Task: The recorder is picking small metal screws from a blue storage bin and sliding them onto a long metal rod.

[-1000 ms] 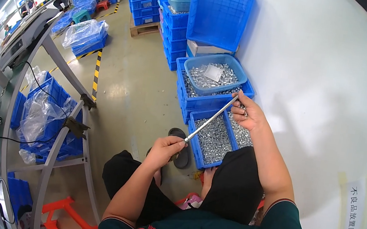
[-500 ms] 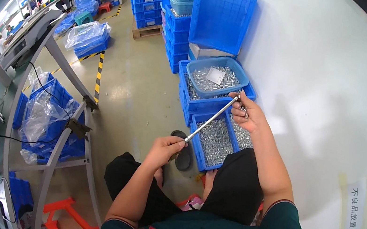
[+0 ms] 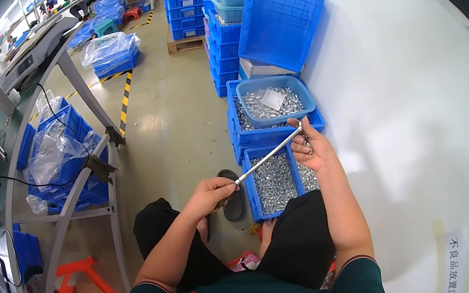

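A long, thin metal rod slants up and to the right between my hands. My left hand is closed around its lower end. At the upper tip, my right hand has its thumb and index finger around the rod's end, and its other fingers curl over a few small shiny metal pieces. Whether a piece sits on the rod's tip is too small to tell. Below the rod stands a blue crate full of small metal pieces. Past my right hand, a light-blue basin holds similar pieces and a white card.
Stacked blue crates stand ahead, beside a blue lid or crate leaning upright near the white wall. To the left are a grey-legged workbench, plastic-covered crates and an orange stool. A dark slipper lies on the floor.
My right thumb and index finger have parted slightly at the rod's upper end, and the index finger reaches further left. My left hand keeps its grip; the view has shifted slightly.
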The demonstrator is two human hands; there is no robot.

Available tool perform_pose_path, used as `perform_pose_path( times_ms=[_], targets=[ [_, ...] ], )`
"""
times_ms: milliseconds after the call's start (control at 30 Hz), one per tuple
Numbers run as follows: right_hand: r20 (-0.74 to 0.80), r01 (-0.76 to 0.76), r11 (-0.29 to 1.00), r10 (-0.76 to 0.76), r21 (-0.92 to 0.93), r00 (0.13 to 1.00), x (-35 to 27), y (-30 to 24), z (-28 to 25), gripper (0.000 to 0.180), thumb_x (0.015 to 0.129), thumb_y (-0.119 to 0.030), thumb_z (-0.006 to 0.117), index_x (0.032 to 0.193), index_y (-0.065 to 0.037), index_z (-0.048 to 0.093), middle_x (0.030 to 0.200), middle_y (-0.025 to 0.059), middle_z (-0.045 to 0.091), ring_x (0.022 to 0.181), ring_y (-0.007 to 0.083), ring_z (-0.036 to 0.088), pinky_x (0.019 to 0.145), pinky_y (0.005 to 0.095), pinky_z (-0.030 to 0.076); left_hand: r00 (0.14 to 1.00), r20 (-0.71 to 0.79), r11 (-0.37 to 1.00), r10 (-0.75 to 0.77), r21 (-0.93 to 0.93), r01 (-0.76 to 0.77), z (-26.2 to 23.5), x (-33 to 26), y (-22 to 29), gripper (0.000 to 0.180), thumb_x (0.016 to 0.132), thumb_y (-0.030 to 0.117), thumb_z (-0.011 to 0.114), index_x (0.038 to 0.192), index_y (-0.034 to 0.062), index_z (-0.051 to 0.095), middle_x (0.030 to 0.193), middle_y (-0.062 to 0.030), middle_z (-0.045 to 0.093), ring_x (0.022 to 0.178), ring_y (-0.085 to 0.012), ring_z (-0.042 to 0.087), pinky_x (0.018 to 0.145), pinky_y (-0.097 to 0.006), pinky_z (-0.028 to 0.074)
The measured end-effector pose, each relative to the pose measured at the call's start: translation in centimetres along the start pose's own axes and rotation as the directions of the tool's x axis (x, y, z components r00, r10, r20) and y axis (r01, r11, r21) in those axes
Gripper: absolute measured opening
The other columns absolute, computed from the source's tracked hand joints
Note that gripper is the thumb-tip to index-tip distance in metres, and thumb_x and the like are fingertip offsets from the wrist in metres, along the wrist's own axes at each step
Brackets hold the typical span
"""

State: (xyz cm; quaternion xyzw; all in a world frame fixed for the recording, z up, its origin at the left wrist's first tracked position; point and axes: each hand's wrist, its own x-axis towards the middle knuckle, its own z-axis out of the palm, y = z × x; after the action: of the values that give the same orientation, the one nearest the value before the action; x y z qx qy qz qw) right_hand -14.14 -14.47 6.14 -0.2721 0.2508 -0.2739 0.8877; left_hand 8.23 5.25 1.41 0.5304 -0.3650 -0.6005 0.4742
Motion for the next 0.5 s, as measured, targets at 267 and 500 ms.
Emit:
perform_pose_path(
  times_ms=[267,500],
  targets=[
    [0.008,0.041,0.999,-0.041,0.031,0.999,0.0,-0.1,0.0,0.032,0.088,-0.033,0.054,0.107,-0.007,0.056,0.058,-0.0012,0.043,0.042,0.0054,0.036,0.033,0.0168,0.026,1.000,0.014,0.999,-0.024,-0.041,0.025,0.0,0.2,-0.9,0.021,0.086,0.022,0.057,0.093,0.0038,0.064,0.058,0.0048,0.047,0.045,-0.0032,0.038,0.041,-0.019,0.026],
    [0.019,0.086,0.989,-0.084,-0.124,0.996,-0.3,-0.1,0.3,0.032,0.089,-0.029,0.053,0.109,-0.004,0.054,0.059,-0.0012,0.044,0.042,0.0043,0.036,0.034,0.0161,0.027,0.999,-0.025,0.998,0.038,-0.045,-0.039,-0.3,1.1,-2.5,0.021,0.086,0.021,0.055,0.094,0.0039,0.063,0.058,0.0029,0.048,0.044,-0.0038,0.038,0.039,-0.019,0.025]
  ],
)
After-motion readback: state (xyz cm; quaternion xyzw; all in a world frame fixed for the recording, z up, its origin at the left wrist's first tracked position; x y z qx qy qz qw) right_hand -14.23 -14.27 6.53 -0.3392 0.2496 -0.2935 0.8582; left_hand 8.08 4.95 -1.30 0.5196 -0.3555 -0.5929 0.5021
